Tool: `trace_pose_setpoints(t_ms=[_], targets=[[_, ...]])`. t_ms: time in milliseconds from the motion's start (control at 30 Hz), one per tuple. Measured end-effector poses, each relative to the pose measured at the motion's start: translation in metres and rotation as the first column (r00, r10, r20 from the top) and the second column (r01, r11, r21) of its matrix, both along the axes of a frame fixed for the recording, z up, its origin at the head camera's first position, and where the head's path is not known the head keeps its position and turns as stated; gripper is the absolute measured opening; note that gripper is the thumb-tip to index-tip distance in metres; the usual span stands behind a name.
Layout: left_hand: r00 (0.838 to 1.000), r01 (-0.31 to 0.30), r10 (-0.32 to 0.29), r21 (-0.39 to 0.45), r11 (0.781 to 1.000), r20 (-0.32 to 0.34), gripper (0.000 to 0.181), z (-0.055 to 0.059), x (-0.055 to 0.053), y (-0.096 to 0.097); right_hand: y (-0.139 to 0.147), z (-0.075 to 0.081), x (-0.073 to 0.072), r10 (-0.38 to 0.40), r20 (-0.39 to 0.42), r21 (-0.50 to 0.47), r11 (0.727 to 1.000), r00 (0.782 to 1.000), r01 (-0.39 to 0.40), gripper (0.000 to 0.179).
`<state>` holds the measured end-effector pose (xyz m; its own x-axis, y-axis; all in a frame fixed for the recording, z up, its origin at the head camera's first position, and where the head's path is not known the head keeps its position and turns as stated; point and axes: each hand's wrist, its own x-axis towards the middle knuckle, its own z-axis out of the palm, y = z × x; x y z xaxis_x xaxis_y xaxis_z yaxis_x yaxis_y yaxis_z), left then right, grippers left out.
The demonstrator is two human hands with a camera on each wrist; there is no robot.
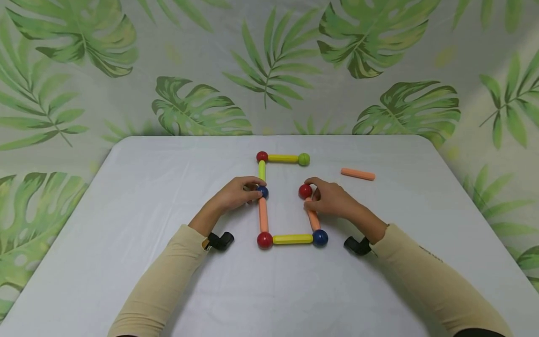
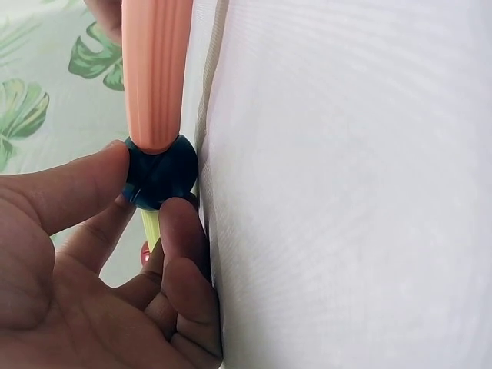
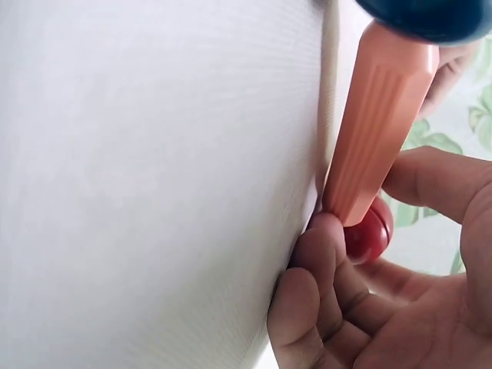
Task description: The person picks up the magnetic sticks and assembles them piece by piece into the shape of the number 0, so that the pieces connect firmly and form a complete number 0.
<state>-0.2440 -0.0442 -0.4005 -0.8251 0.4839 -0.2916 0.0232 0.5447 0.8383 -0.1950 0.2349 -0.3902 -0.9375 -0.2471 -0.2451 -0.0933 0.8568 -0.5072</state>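
Note:
My left hand (image 1: pixel 236 193) pinches a blue ball (image 1: pixel 264 191) between thumb and fingers, at the left side of a figure of sticks and balls. An orange stick (image 1: pixel 263 215) runs from that ball to a lower red ball (image 1: pixel 265 240); a lime stick (image 1: pixel 262 171) runs the other way. Across the gap, my right hand (image 1: pixel 332 199) holds another red ball (image 1: pixel 305 191), its thumb beside the slanting orange stick (image 3: pixel 384 115). That stick's near end meets a second blue ball (image 1: pixel 320 238). Between the two lower balls lies a yellow stick (image 1: pixel 292 239).
At the figure's far end, a red ball (image 1: pixel 262 156), a yellow stick (image 1: pixel 283 158) and a green ball (image 1: pixel 304 159) form a row. A loose orange stick (image 1: pixel 358 174) lies beyond my right hand. The white table (image 1: pixel 269 299) ends at a leaf-patterned cloth (image 1: pixel 278 70).

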Motion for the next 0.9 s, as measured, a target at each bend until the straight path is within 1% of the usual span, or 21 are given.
trace_pose_setpoints(t_ms=[133,333,600,700,800,900], targets=[[1.000,0.002,-0.002,0.001,1.000,-0.004,0.033,0.001,0.000,0.000,-0.001,0.001,0.002,-0.032,0.003,-0.003,0.999,0.999,0.032,0.060],[1.000,0.004,-0.004,0.000,1.000,-0.003,0.033,0.000,0.000,0.000,-0.003,0.000,0.004,-0.067,-0.013,-0.014,0.998,0.998,0.067,0.060],[1.000,0.000,0.000,0.000,1.000,-0.003,0.033,-0.001,0.000,0.000,-0.003,0.001,0.005,-0.065,0.005,-0.026,0.998,0.998,0.065,0.061],[1.000,0.002,-0.002,-0.002,1.000,-0.003,0.033,-0.001,0.001,0.000,-0.002,-0.001,0.004,-0.049,0.008,-0.022,0.999,0.999,0.049,0.061],[1.000,0.000,0.000,-0.005,1.000,-0.003,0.033,0.000,0.001,0.000,0.000,-0.002,0.001,-0.046,0.008,-0.023,0.999,0.999,0.046,0.055],[1.000,-0.003,0.003,-0.007,1.000,-0.002,0.033,0.000,0.001,-0.001,0.001,-0.004,-0.005,-0.061,0.010,-0.028,0.998,0.998,0.061,0.048]])
